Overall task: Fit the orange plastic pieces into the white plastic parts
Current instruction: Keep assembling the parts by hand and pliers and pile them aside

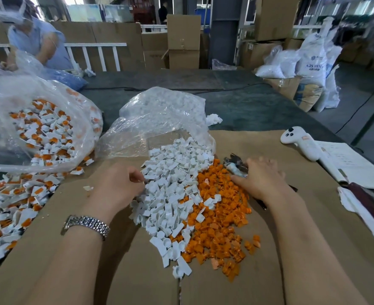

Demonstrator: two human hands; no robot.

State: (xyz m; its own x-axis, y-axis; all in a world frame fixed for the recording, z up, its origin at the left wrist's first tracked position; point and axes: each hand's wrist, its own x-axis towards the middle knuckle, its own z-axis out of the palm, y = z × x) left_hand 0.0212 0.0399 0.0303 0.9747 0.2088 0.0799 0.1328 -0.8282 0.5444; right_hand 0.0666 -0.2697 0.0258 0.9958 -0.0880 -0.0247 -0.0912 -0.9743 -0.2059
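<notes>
A heap of loose white plastic parts (173,183) spills from a clear bag (159,119) onto the cardboard sheet (137,271). To its right lies a heap of orange plastic pieces (221,221). My left hand (120,183), with a metal watch on the wrist, rests at the left edge of the white heap, its fingers curled, pinching at a white part. My right hand (261,177) lies spread and flat on the upper right edge of the orange heap, fingers straight.
A large clear bag (43,128) of joined white-and-orange parts sits at left, with more spilled below it (12,208). A white controller (300,144), papers (353,168) and a dark tool lie at right. Another person works at the far left.
</notes>
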